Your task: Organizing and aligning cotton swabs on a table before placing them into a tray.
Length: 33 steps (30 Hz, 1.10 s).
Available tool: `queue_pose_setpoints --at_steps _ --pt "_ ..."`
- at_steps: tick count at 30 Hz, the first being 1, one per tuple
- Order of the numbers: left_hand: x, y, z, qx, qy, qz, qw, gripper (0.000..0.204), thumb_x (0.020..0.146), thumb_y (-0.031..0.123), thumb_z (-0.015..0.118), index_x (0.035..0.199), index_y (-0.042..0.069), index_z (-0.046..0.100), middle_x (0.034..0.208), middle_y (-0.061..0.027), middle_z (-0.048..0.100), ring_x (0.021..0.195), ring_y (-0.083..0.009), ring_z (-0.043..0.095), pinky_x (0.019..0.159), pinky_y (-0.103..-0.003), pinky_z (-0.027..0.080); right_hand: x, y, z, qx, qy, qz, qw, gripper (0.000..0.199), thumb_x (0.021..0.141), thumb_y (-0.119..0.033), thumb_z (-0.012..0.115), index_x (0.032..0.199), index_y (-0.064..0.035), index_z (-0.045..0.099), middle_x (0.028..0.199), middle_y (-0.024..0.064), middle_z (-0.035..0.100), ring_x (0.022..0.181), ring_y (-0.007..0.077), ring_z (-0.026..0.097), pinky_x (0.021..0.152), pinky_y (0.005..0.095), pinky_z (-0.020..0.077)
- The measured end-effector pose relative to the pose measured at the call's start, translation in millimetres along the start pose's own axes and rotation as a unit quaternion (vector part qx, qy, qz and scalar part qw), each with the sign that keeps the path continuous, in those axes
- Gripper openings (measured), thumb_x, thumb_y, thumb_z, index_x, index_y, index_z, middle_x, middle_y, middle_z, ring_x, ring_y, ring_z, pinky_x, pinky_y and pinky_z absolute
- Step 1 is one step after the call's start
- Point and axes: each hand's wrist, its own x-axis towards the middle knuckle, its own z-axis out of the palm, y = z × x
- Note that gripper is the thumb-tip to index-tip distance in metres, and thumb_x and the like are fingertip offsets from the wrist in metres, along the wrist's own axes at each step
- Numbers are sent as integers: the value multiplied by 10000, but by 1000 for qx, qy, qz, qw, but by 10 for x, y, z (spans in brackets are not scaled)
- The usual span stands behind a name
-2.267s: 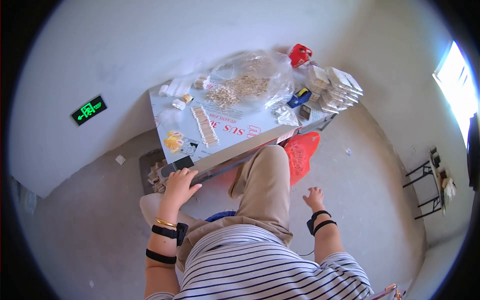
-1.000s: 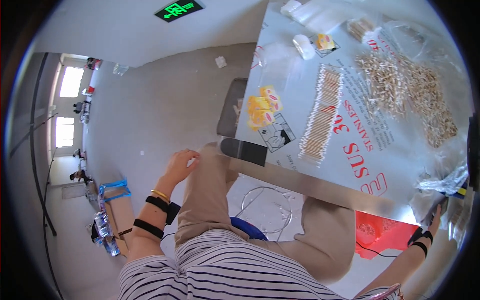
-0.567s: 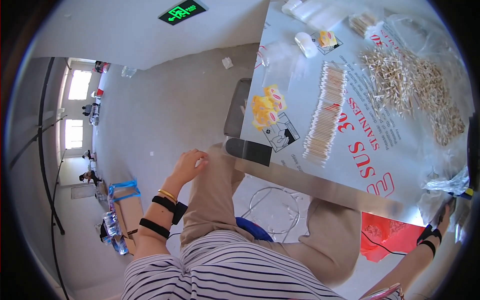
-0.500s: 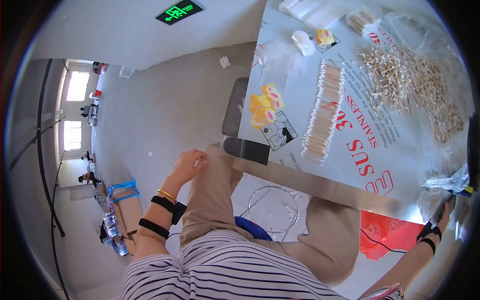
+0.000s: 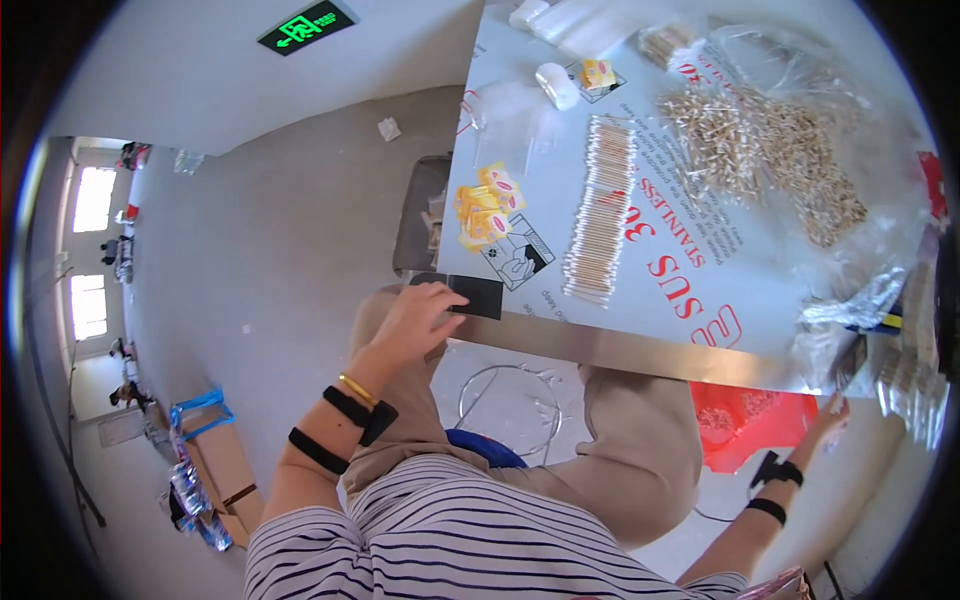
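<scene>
Black card point(image 5: 470, 295), yellow packets point(image 5: 485, 205)

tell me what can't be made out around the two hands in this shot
Head view, the only one:
- Left hand: fingertips lie on the black flat thing at the table edge; whether they grip it is unclear.
- Right hand: small, near the fisheye rim under the table corner; fingers too small to read.
- Clear bags above it: contents blurred by glare.
- Brown tray beyond the table: partly hidden by the tabletop.

right hand point(image 5: 832, 412) fingers hidden under table point(image 5: 640, 345) edge; grasp unclear.
</scene>
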Motion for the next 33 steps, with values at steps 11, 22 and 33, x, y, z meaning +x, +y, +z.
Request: queue_pose_setpoints --at_steps 11,22,33 --pt "617 486 871 -125 111 61 984 148 845 170 766 954 111 685 957 -66 621 980 -305 619 861 -434 478 -276 -3153 -2873 469 -20 -219 855 269 1011 -146 669 1267 -71 695 1211 44 648 1049 135 583 922 266 448" --pt "627 404 1243 -161 180 56 969 184 793 123 790 926 131 663 977 -61 597 986 -307 611 853 -445 475 -2050 -4468 -3546 684 -294 -97 660 232 1034 -104 620 1244 -13 658 1123 18 664 1030 74 561 930 243 440" --pt "1070 581 1311 -13 169 145 975 124 794 131 803 869 149 706 947 -24 572 947 -244 580 865 -424 434 -2185 -4556 -3212 660 -361 -59 657 210 1020 -94 628 1209 -19 676 1129 33 667 1043 89 576 900 256 456"
